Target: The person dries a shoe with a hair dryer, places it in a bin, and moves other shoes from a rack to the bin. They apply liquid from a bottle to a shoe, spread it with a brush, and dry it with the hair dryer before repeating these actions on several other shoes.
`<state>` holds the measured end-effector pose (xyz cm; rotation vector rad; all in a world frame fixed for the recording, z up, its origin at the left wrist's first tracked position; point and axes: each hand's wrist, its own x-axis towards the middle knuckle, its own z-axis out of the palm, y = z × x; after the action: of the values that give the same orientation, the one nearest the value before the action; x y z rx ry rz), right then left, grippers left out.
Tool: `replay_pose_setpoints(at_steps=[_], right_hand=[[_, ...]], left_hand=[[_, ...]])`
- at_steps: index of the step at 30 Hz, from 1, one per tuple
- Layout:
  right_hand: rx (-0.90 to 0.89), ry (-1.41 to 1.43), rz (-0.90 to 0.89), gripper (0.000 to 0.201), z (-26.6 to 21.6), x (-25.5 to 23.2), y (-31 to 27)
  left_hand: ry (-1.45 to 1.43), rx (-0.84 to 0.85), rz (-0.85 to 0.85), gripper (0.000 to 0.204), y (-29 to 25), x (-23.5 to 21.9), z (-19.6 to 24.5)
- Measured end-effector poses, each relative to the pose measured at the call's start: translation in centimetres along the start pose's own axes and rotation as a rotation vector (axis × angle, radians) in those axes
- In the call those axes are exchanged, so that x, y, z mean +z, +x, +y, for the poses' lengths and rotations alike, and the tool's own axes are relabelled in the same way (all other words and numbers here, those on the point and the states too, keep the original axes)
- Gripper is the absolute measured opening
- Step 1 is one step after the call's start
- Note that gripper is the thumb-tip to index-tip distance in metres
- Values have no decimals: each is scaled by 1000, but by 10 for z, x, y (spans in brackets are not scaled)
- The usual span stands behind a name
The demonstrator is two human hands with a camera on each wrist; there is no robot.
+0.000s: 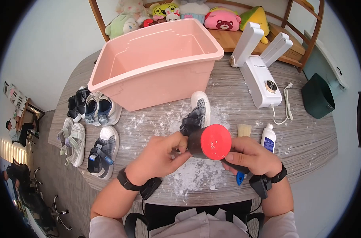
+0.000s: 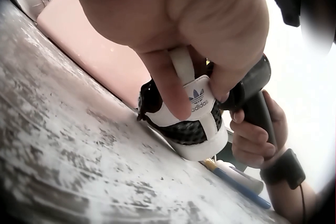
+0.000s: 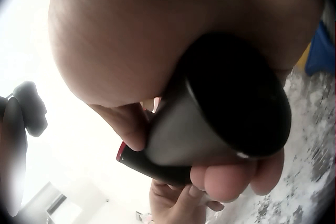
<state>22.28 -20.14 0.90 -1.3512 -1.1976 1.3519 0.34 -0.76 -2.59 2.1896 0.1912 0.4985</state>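
My left hand (image 1: 156, 156) pinches the heel of a black and white sneaker (image 1: 200, 107), which stands on the table with its toe away from me. In the left wrist view the thumb and fingers hold the back of this sneaker (image 2: 197, 134) around its white heel tab and adidas mark. My right hand (image 1: 257, 156) grips the handle of a black hair dryer (image 1: 214, 142) with a red round end. The dryer covers the heel part of the sneaker in the head view. In the right wrist view the fingers curl round the dark handle (image 3: 236, 98).
White powder (image 1: 200, 174) is scattered over the table. A matching sneaker (image 1: 104, 152) and other shoes (image 1: 73, 141) stand left. A pink tub (image 1: 160, 83) stands behind; a white shoe dryer (image 1: 261, 83), white bottle (image 1: 269, 137), brush (image 1: 244, 130) and green bin (image 1: 318, 95) are at right.
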Motion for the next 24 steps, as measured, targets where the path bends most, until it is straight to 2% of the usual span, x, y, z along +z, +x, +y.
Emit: replay_pose_setpoints(at_steps=[2,4,9,12,14,17,22,24], right_hand=[[22,61,-23,38,2,2,0],[30,213,63,35,1,6,2],[75,201,78,36,2,0,-1],[96,144,46,36,4,-13,-5],[99,101,21,36,1,-16,-4],[137,111,47,36,-1,-16,-2],[128,148,183,42,-5,-14,-2],[110,106,171,42,0,-12,0]], left_hand=[[75,62,15,34,-1,-1,3],[95,67,9,34,-1,-1,4],[107,110,0,34,-1,-2,1],[-56,30,55,33,-1,2,-8],[-234,-99,50,32,0,2,-10],[-328,-130,53,32,1,3,-12],[-264,-106,-1,31,2,-2,-10],[-251,-116,-13,31,3,-4,-8]])
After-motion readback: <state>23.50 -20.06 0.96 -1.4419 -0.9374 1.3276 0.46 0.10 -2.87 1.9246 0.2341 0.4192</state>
